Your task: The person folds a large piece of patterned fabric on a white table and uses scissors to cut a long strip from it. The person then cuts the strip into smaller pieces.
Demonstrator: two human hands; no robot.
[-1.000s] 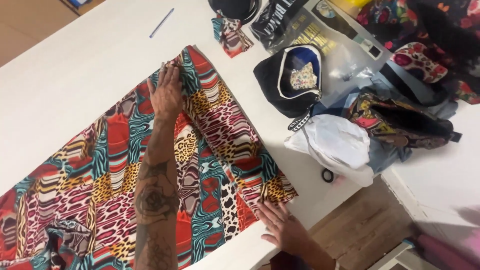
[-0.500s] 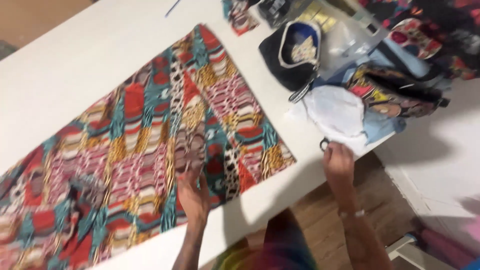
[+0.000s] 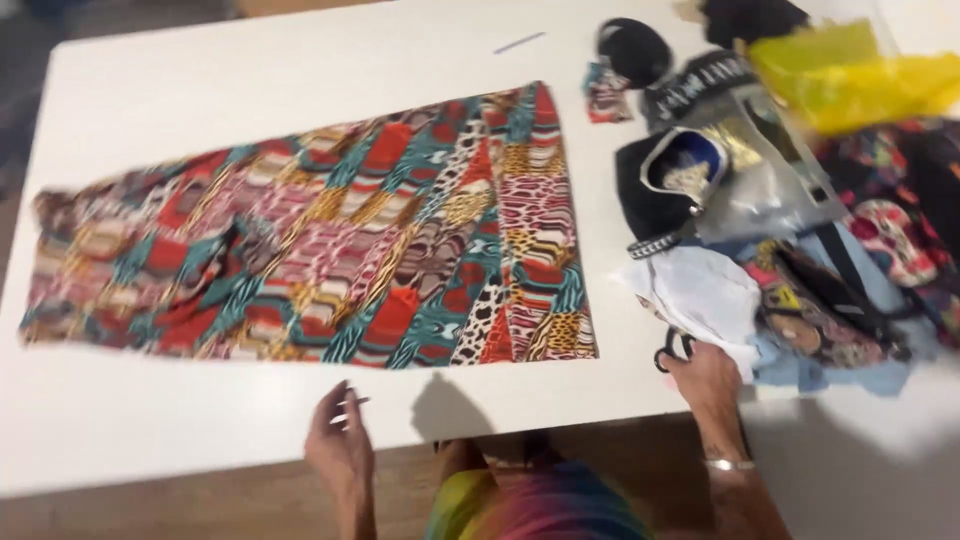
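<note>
Fabric: a long patchwork-print cloth point(image 3: 320, 240), reds, teals and animal spots, lies flat across the white table point(image 3: 200, 90). Its left end is a bit rumpled and its right edge is cut straight, so it looks spread out for working on.

Left hand: the left hand point(image 3: 340, 445) rests at the near table edge, just below the cloth and not touching it. The fingers look loosely apart, with something thin like a pin or chalk stick between the tips, too blurry to call.

Right hand: the right hand point(image 3: 705, 375) is at the near edge further right, reaching onto the black scissors point(image 3: 672, 350). The fingers seem to be curling at the handle loops, but it's hard to say whether they've actually closed on them.

Pile: to the right sits a heap of bags and scraps point(image 3: 800, 260) with a white piece point(image 3: 700, 295) just above the scissors, a black cap point(image 3: 670, 175) and a yellow plastic bag point(image 3: 850, 75) further back. It's all pushed aside, probably to keep the cloth area free.

Small stuff: a thin pen-like stick point(image 3: 520, 42) lies at the far edge.

Surface and room: plain white tabletop, wooden floor point(image 3: 150, 515) below it, and the frame is a little motion-blurred.
</note>
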